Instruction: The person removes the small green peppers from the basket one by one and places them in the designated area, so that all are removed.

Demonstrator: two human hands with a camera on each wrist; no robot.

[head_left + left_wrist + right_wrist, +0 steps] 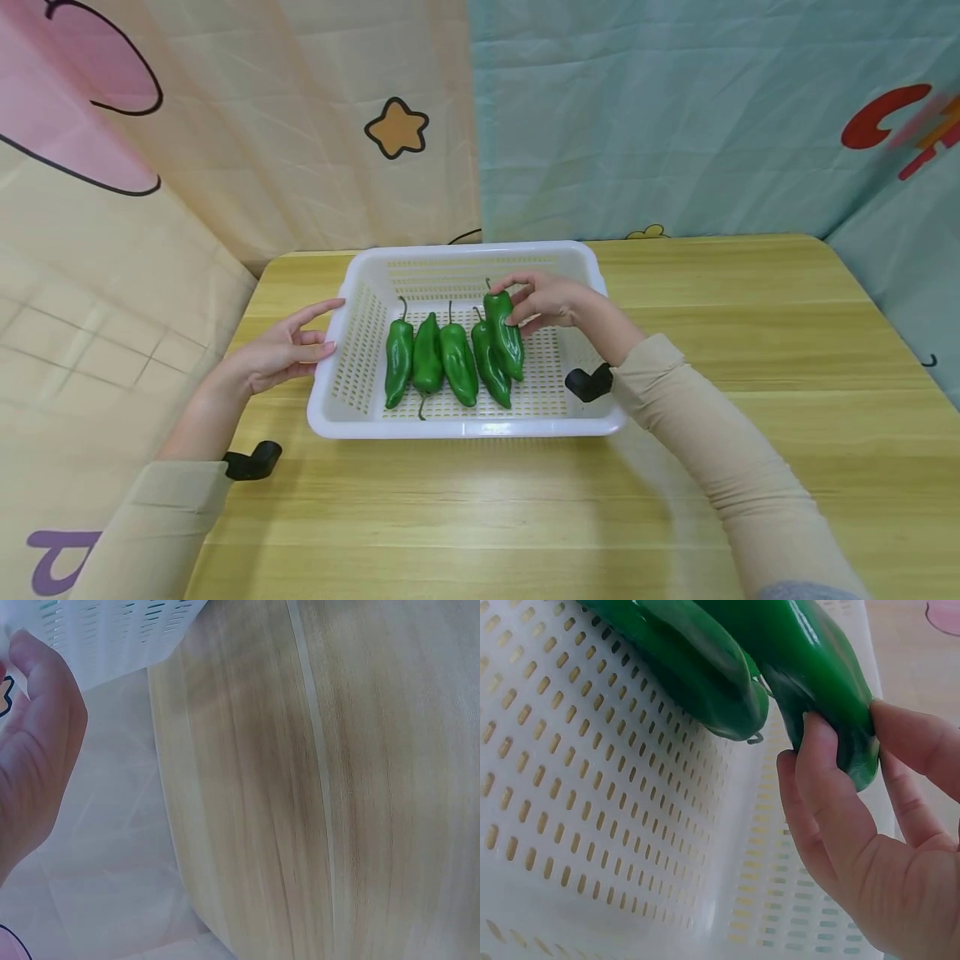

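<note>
A white perforated basket [465, 428] holds several green peppers [457, 362] side by side. At its right end of the row, my right hand [546, 302] pinches the top of one pepper [504, 333], which overlaps its neighbour. The right wrist view shows the fingers of my right hand [877, 840] around the end of that pepper [829, 675]. My left hand [281, 350] touches the basket's left rim with thumb and fingers; in the left wrist view, the hand [37, 742] is beside the basket wall [112, 645].
The basket stands near the back of a wooden table [465, 508]. Printed curtains [300, 125] hang behind and at both sides. A black piece [253, 461] sits at the left wrist, another [588, 383] at the right.
</note>
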